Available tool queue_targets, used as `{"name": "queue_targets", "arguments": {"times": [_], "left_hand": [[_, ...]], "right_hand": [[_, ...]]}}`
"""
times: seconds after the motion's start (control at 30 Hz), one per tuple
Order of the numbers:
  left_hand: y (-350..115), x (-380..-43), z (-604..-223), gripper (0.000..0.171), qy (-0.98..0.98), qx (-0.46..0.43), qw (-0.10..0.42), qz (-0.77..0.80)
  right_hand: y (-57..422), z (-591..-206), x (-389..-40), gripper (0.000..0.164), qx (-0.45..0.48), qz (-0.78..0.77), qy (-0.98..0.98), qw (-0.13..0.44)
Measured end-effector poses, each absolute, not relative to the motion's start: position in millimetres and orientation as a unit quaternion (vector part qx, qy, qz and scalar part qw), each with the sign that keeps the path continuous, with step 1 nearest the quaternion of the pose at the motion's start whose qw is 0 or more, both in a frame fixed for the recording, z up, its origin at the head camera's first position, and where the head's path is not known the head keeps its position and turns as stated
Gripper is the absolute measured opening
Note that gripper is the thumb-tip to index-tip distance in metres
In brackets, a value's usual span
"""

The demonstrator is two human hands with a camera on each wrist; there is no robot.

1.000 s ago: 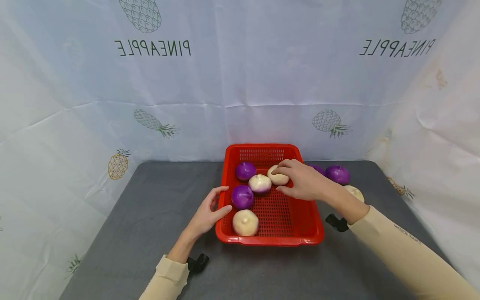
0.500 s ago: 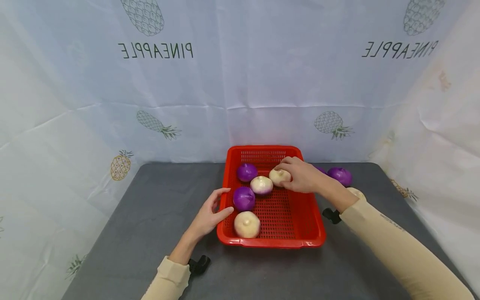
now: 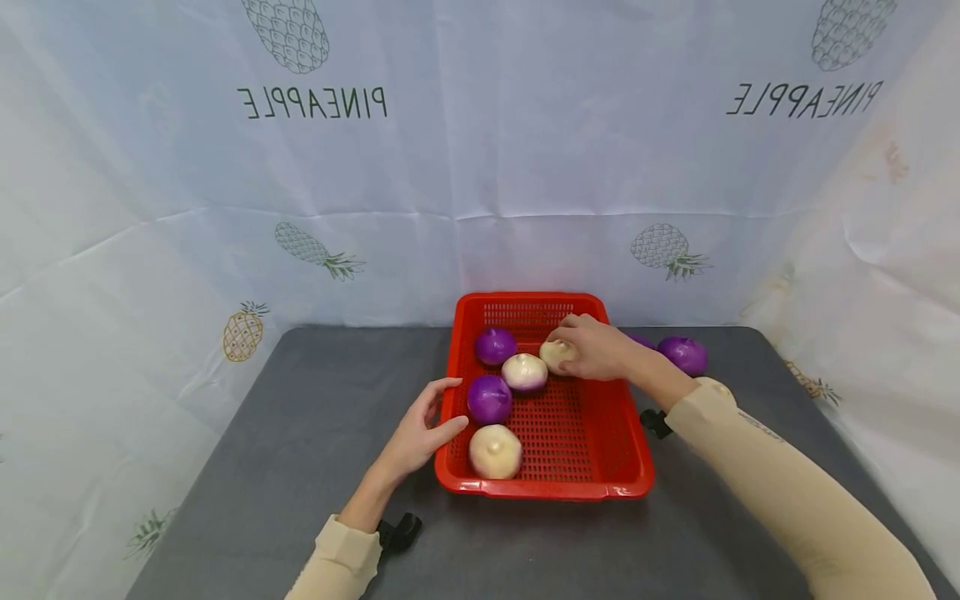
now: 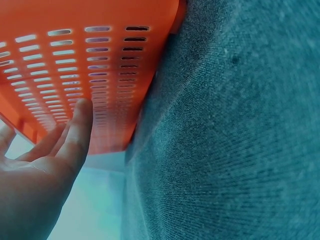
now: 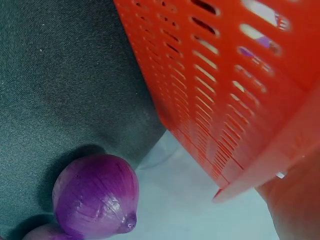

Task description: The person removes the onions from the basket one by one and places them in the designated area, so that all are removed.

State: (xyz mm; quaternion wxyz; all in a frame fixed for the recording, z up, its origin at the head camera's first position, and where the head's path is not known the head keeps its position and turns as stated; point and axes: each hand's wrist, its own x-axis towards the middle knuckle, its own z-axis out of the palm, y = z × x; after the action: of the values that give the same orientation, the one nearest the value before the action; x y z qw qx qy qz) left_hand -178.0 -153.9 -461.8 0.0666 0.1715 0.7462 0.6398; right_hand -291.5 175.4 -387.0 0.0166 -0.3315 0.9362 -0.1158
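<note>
A red plastic basket [image 3: 536, 487] with slotted walls sits on the dark table. My right hand [image 3: 596, 348] reaches over its right side, fingers and thumb round a pale onion [image 3: 552, 357] inside. The left hand [image 3: 414, 429] rests at the basket's left rim, thumb over the edge; in the left wrist view its fingers [image 4: 80, 127] lie along the outer wall, loosely extended. Also in the basket are a back purple onion [image 3: 496, 346], a pale onion [image 3: 524, 372] in the middle, a nearer purple onion [image 3: 490, 399] and a pale onion [image 3: 495, 452] at the front left.
Right of the basket, a purple onion [image 3: 683, 356] lies on the table [image 3: 337, 392], with another purple onion [image 3: 641, 339] and a pale onion [image 3: 716, 387] partly hidden by the right arm. A pineapple-print cloth [image 3: 525, 167] hangs behind and at both sides.
The right hand's fingers have closed from a spread pose onto the pale onion, and the right forearm has shifted slightly left. The left hand keeps its place at the basket's rim.
</note>
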Motion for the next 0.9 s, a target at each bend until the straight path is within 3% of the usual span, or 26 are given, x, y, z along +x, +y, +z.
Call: {"name": "queue_targets", "arguments": {"times": [0.33, 0.9], "left_hand": [[-154, -178, -463, 0.062, 0.743, 0.172, 0.069, 0.642], [-154, -179, -464, 0.061, 0.745, 0.177, 0.063, 0.64]], "right_hand": [[171, -394, -303, 0.046, -0.324, -0.081, 0.941, 0.05], [162, -408, -308, 0.032, -0.323, -0.023, 0.944, 0.063]]}}
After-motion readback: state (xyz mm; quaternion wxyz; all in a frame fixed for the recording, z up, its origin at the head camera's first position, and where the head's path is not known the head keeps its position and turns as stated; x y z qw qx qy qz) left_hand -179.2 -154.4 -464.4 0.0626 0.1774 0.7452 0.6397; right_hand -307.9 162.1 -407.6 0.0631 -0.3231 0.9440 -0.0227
